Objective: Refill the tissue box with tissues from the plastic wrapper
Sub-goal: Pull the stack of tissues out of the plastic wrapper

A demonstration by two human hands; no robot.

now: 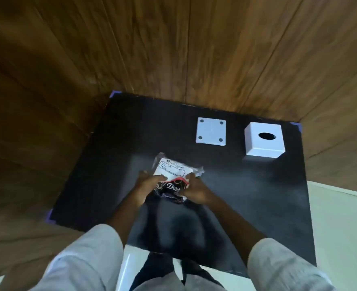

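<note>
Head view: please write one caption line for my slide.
Both hands, left and right, grip the tissue wrapper on the black mat; the white tissue box and its base plate wait behind.

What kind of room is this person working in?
Probably an indoor corner set up as a small work spot: a black table pushed against wood-panelled walls, with a pale floor beside it. Whether home or office, I can't tell.

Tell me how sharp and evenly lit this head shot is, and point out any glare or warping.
Head view: soft overall, wood walls smeared by blur; wide-angle bends the black mat edges; a pale sheen on the mat beside the plastic wrapper; the tissue box casts a soft shadow forward; wrapper print is mostly unreadable.
</note>
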